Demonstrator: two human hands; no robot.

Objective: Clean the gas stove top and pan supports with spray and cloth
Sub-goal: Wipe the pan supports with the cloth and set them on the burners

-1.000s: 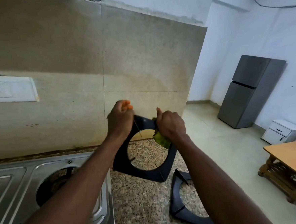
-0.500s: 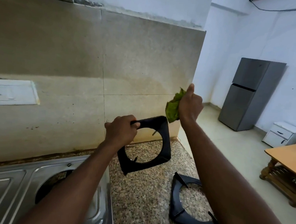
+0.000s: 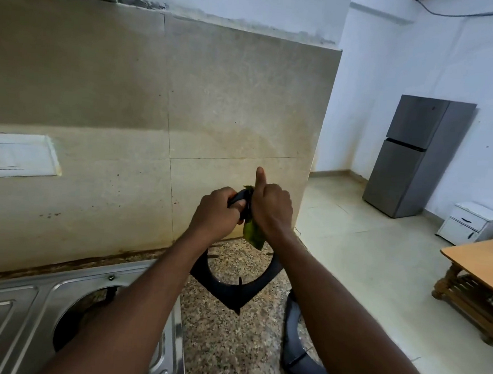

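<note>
Head view. We hold one pan support [image 3: 233,297] in the air over the counter [image 3: 227,355], stood on its corner like a diamond: top corner in our hands, bottom corner pointing down, clear of the stone.

Left hand [image 3: 216,211] grips the top corner, fingers [image 3: 229,194] curled round the black bar. Right hand [image 3: 271,210] touches it, fingers [image 3: 279,195] closed round a green cloth [image 3: 253,234], thumb stuck up. The cloth is pressed to the bar and its tail hangs below the fist.

The relation that matters: the rest of the frame lies below both hands, its corner-to-corner line near vertical. The right hand, with the cloth, is placed to travel down the right-hand bar; the left is the anchor. We judge the step as wiping this support, part done.

A second pan support [image 3: 289,344] lies flat on the counter at lower right, partly behind the right forearm. The steel stove top [image 3: 5,322] sits lower left, its burner opening without a support. The counter is speckled granite, with a stained beige tiled wall behind. Beyond are a pale floor, a grey fridge [image 3: 413,157], a small white cabinet [image 3: 470,223] and a wooden table [image 3: 485,259].
</note>
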